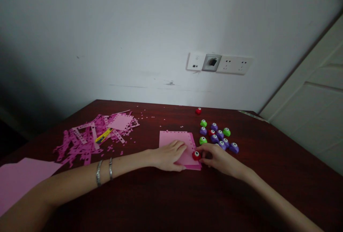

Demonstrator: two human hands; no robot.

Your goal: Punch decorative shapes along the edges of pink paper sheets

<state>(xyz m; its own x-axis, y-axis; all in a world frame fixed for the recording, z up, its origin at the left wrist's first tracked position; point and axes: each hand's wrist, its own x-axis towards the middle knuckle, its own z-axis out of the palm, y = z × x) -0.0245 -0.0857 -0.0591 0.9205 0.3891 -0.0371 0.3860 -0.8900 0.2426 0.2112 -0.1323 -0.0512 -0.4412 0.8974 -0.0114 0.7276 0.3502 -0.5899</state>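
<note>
A small stack of pink paper sheets [173, 136] lies on the dark red table, with a row of punched holes along its top and right edges. My left hand [169, 155] rests on the stack, fingers stretched out over the paper. At the right edge of the sheets, my right hand [214, 156] grips a red craft punch [196, 155] between thumb and fingers. Just beyond that hand several more craft punches stand in a cluster, among them a purple punch [234, 147], a green punch [226, 131] and another red punch [211, 132].
A heap of pink punched strips [80, 141] lies at the left, with a yellow utility knife [104, 135] on it. Larger pink sheets [24, 178] are at the near left. One red punch [198, 111] stands near the wall, below the sockets [234, 65].
</note>
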